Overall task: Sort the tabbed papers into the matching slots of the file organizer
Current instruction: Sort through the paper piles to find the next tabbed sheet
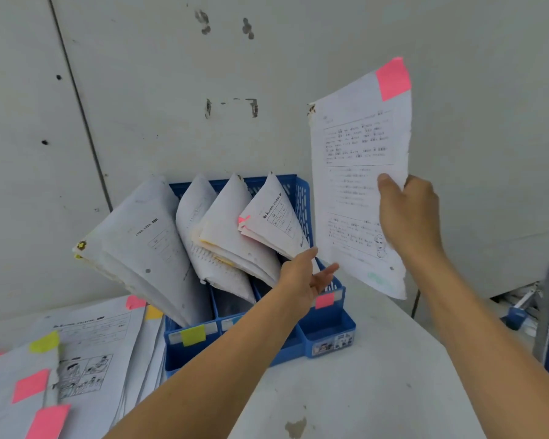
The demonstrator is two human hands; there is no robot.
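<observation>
Above the file organizer's right end, the right hand pinched a pink-tabbed sheet by its edge, thumb on front, sheet upright and clear of the slots. Step was filing it, probably into the rightmost slot, given its pink label. The left hand was open, fingers straight, at that slot's leaning papers. The next move needed a gap held open and the sheet lowered edge-first.

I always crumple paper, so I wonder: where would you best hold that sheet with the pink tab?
The sheet stands upright, so grip its right edge halfway up, from the right, as the right hand does, thumb on the printed face; the bottom is left free.
</observation>
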